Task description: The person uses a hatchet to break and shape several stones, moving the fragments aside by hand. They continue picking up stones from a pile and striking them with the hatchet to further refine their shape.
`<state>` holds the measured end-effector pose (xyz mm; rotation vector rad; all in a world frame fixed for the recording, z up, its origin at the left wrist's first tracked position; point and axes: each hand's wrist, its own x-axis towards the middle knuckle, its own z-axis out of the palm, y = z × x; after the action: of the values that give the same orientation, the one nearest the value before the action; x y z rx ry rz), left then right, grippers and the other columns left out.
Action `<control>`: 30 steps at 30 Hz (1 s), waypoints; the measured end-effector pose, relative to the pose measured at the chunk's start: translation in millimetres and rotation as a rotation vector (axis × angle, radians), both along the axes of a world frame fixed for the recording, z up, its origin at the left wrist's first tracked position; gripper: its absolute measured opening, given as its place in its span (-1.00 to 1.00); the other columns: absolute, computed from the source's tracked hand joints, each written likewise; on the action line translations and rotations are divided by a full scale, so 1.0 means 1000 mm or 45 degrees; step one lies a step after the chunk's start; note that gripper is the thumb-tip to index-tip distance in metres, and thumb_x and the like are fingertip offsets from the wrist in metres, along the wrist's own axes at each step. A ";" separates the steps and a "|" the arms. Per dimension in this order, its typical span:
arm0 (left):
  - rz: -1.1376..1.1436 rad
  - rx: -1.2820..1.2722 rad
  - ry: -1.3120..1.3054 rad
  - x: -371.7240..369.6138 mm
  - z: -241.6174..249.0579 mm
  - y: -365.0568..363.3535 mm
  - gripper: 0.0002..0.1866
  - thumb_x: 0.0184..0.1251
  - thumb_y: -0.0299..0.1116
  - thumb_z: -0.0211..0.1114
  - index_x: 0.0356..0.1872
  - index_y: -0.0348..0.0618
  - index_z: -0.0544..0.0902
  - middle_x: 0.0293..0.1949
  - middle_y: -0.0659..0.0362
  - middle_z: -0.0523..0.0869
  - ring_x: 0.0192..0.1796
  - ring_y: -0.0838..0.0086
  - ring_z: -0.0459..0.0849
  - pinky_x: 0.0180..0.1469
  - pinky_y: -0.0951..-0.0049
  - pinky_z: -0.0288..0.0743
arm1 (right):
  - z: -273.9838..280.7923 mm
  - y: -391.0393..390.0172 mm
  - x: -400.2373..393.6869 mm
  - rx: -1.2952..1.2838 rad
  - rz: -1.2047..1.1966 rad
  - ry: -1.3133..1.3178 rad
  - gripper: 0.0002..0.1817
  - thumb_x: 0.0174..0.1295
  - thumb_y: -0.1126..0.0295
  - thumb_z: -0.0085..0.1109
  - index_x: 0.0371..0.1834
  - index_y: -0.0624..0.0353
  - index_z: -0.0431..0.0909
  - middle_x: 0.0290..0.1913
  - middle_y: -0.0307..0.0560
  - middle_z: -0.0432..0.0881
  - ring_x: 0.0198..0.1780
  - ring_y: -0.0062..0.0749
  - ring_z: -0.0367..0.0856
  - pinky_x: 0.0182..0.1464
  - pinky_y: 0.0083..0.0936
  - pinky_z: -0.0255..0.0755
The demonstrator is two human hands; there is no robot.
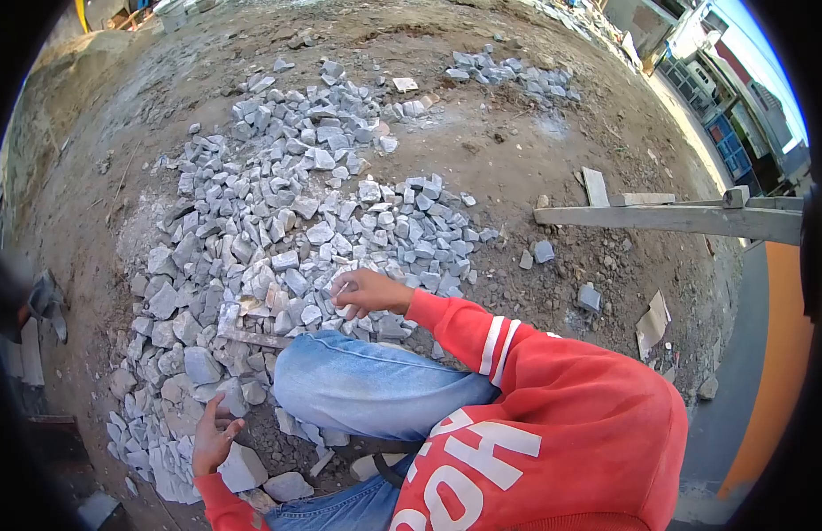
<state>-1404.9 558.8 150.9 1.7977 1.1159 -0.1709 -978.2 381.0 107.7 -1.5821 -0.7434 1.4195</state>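
Note:
My left hand (215, 436) is held over the near edge of a pile of broken grey stones (318, 232), its fingers apart and nothing between them. Just beyond my bent knee, my right hand (367, 293) is above the pile with its fingers curled; a small pale thing shows at the fingertips, too small to name. A hammer (228, 320) with a whitish head lies on the stones left of the knee, and its handle runs toward the knee. Larger stones (243, 467) lie beside my left hand.
A wooden beam (668, 219) with short boards on it juts in from the right. Farther off is a smaller stone heap (513, 75). A torn piece of cardboard (652, 325) lies at the right. Part of another person (22, 301) shows blurred at the left edge.

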 end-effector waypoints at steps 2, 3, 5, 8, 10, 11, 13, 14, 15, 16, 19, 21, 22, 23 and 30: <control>0.001 0.019 0.002 -0.006 0.002 0.000 -0.21 0.14 -0.37 0.46 0.44 -0.09 0.33 0.06 -0.07 0.60 -0.08 0.28 0.69 0.00 0.29 0.58 | -0.003 0.001 -0.011 0.025 0.042 -0.049 -0.68 0.33 0.24 0.26 0.01 0.21 0.57 -0.17 -0.10 0.71 -0.31 -0.46 0.75 -0.34 -0.59 0.61; -0.001 0.044 0.002 -0.007 0.003 0.000 -0.21 0.13 -0.37 0.46 0.44 -0.09 0.34 0.05 -0.06 0.61 -0.07 0.27 0.69 0.01 0.28 0.58 | -0.003 0.002 -0.015 0.056 0.081 -0.100 -0.69 0.33 0.24 0.25 0.00 0.22 0.57 -0.19 -0.11 0.71 -0.34 -0.47 0.74 -0.35 -0.59 0.61; 0.000 0.051 -0.004 -0.007 0.005 0.000 -0.21 0.13 -0.37 0.46 0.43 -0.10 0.35 0.05 -0.06 0.62 -0.07 0.27 0.69 0.01 0.28 0.58 | -0.007 0.002 -0.024 0.073 0.088 -0.113 -0.69 0.33 0.24 0.26 -0.01 0.23 0.58 -0.21 -0.10 0.71 -0.35 -0.47 0.73 -0.35 -0.57 0.60; -0.020 0.086 0.009 0.001 0.011 -0.002 -0.21 0.12 -0.37 0.47 0.42 -0.10 0.36 0.04 -0.06 0.63 -0.07 0.26 0.69 0.01 0.27 0.58 | -0.015 0.001 -0.029 0.116 0.157 -0.244 -0.68 0.32 0.24 0.26 -0.02 0.25 0.60 -0.25 -0.08 0.72 -0.36 -0.45 0.72 -0.36 -0.54 0.57; -0.036 0.110 0.032 0.009 0.018 -0.006 -0.21 0.11 -0.36 0.48 0.42 -0.10 0.37 0.04 -0.06 0.63 -0.07 0.25 0.69 0.01 0.26 0.57 | -0.021 0.002 -0.033 0.140 0.224 -0.359 -0.68 0.32 0.24 0.26 -0.02 0.27 0.61 -0.27 -0.08 0.72 -0.35 -0.44 0.73 -0.36 -0.52 0.56; -0.091 0.150 0.034 0.014 0.022 -0.008 -0.21 0.10 -0.35 0.49 0.41 -0.10 0.38 0.04 -0.06 0.64 -0.08 0.24 0.68 0.01 0.25 0.57 | -0.020 0.003 -0.035 0.202 0.220 -0.454 -0.68 0.31 0.25 0.27 -0.04 0.27 0.62 -0.28 -0.07 0.72 -0.36 -0.44 0.72 -0.34 -0.51 0.56; -0.146 0.187 0.032 0.025 0.031 -0.014 -0.21 0.09 -0.34 0.50 0.41 -0.11 0.38 0.04 -0.07 0.64 -0.08 0.23 0.68 0.01 0.24 0.56 | -0.019 0.005 -0.036 0.261 0.218 -0.551 -0.69 0.30 0.25 0.28 -0.05 0.27 0.62 -0.29 -0.05 0.72 -0.36 -0.43 0.72 -0.33 -0.50 0.55; -0.170 0.188 0.036 0.030 0.038 -0.018 -0.21 0.09 -0.34 0.51 0.40 -0.12 0.39 0.04 -0.07 0.65 -0.09 0.22 0.67 0.01 0.24 0.56 | -0.013 0.010 -0.035 0.308 0.174 -0.569 -0.70 0.28 0.26 0.29 -0.09 0.28 0.63 -0.30 -0.04 0.71 -0.37 -0.44 0.71 -0.32 -0.51 0.54; -0.196 0.191 0.040 0.033 0.043 -0.021 -0.21 0.08 -0.33 0.51 0.39 -0.13 0.39 0.04 -0.07 0.65 -0.10 0.21 0.66 0.01 0.23 0.55 | 0.003 0.016 -0.036 0.356 0.129 -0.587 -0.72 0.26 0.28 0.30 -0.12 0.28 0.64 -0.31 -0.03 0.71 -0.38 -0.45 0.70 -0.31 -0.52 0.54; -0.198 0.191 0.037 0.033 0.044 -0.022 -0.21 0.08 -0.33 0.51 0.39 -0.13 0.39 0.04 -0.07 0.65 -0.10 0.21 0.66 0.01 0.23 0.55 | 0.020 0.022 -0.037 0.378 0.072 -0.444 -0.73 0.24 0.30 0.30 -0.14 0.29 0.63 -0.34 -0.04 0.70 -0.38 -0.46 0.69 -0.30 -0.52 0.53; -0.273 0.259 0.029 0.036 0.044 -0.023 -0.21 0.07 -0.32 0.52 0.38 -0.17 0.40 0.05 -0.07 0.65 -0.11 0.20 0.65 0.01 0.22 0.55 | 0.099 0.053 -0.052 0.675 -0.018 -0.505 -0.75 0.19 0.36 0.32 -0.18 0.32 0.61 -0.45 -0.12 0.65 -0.42 -0.49 0.66 -0.35 -0.50 0.50; -0.278 0.257 0.039 0.034 0.040 -0.023 -0.19 0.04 -0.32 0.54 0.38 -0.19 0.39 0.05 -0.07 0.65 -0.10 0.20 0.66 -0.01 0.23 0.56 | 0.151 0.069 -0.076 0.862 -0.003 -0.505 -0.78 0.13 0.41 0.32 -0.23 0.30 0.59 -0.53 -0.17 0.59 -0.46 -0.50 0.63 -0.40 -0.46 0.45; -0.288 0.257 0.037 0.033 0.039 -0.023 -0.19 0.04 -0.32 0.54 0.38 -0.19 0.39 0.05 -0.07 0.65 -0.10 0.20 0.66 -0.01 0.23 0.56 | 0.173 0.076 -0.092 0.995 0.042 -0.514 -0.81 0.09 0.45 0.30 -0.27 0.29 0.57 -0.54 -0.14 0.58 -0.49 -0.43 0.61 -0.42 -0.43 0.43; -0.295 0.258 0.028 0.032 0.038 -0.023 -0.23 0.09 -0.36 0.50 0.38 -0.14 0.39 0.05 -0.08 0.66 -0.12 0.24 0.69 -0.03 0.26 0.58 | 0.190 0.082 -0.110 1.125 0.086 -0.523 -0.84 0.05 0.49 0.27 -0.31 0.28 0.55 -0.55 -0.10 0.57 -0.51 -0.35 0.60 -0.43 -0.39 0.41; -0.429 0.311 0.139 -0.042 -0.072 0.016 -0.26 0.13 -0.31 0.48 0.38 -0.11 0.40 0.05 -0.07 0.65 -0.09 0.17 0.69 0.02 0.18 0.56 | 0.173 0.117 -0.257 1.270 0.398 -0.806 -0.92 -0.25 0.48 0.26 -0.63 0.24 0.63 -0.53 0.14 0.65 -0.41 0.13 0.66 -0.31 -0.09 0.52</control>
<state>-1447.3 574.9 78.9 2.2128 0.9312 -0.3488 -1234.8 498.1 280.3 -1.0823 -1.7868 0.4915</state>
